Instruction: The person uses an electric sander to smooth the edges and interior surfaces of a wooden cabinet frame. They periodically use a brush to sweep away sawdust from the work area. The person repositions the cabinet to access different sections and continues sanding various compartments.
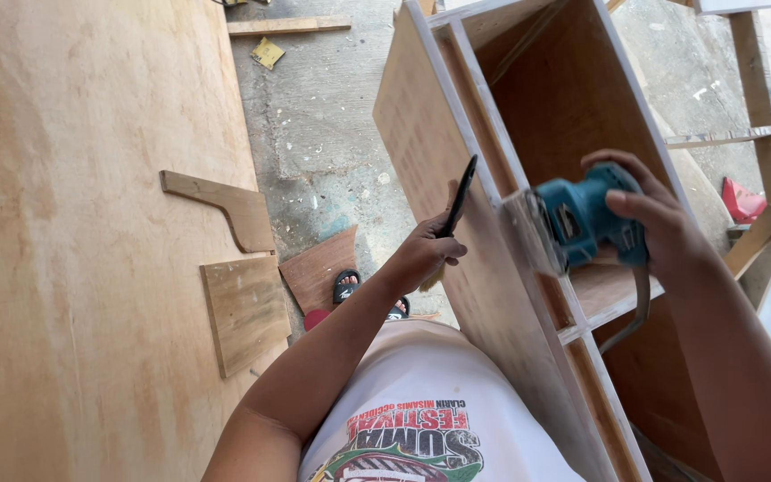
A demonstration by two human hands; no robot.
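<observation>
The right hand (pixel 649 214) grips a teal sander (pixel 582 223) from above, fingers curled over its body; the sander's pad presses against the white front edge of a plywood cabinet (pixel 457 170) lying on its side. The left hand (pixel 426 254) rests against the cabinet's outer panel, fingers closed around a slim black brush (pixel 460 198) that points upward. A large plywood sheet (pixel 73 241) lies to the left, with 2 wood offcuts (pixel 243 308) at its edge. A red object (pixel 742 201) sits on the concrete floor (pixel 314 134) at right.
</observation>
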